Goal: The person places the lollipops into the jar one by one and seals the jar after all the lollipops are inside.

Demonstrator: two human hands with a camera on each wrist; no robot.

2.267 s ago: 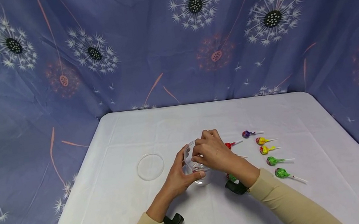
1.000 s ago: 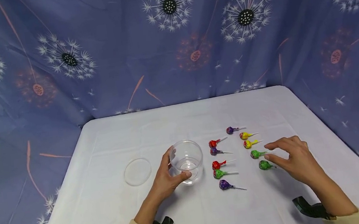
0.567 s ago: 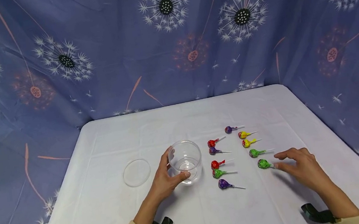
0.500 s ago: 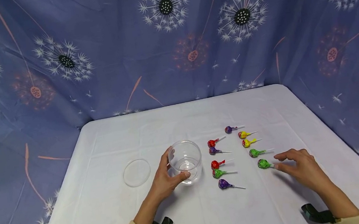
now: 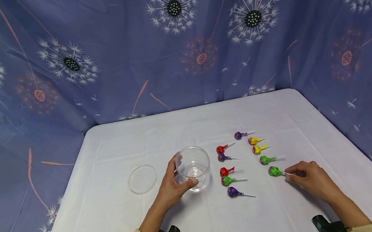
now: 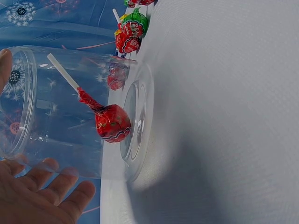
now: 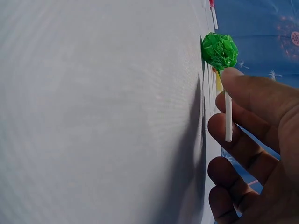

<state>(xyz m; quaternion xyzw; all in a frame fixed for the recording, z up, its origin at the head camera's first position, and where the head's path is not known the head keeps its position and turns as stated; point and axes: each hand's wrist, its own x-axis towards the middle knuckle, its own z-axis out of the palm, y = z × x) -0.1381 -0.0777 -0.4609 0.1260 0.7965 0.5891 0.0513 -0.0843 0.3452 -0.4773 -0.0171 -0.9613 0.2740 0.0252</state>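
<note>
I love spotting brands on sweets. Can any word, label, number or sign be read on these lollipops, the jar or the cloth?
None can be read.
Red-wrapped lollipop inside the clear plastic jar: printed pattern, too blurred to read.
Green-wrapped lollipop pinched at its stick by the right hand: no legible print.
Blue dandelion-patterned cloth: pictures only.

A white cloth covers the surface point(image 5: 146, 136), and blue-violet fabric point(image 5: 121, 42) printed with white dandelion heads and orange stems hangs behind and along both sides, evenly lit.
</note>
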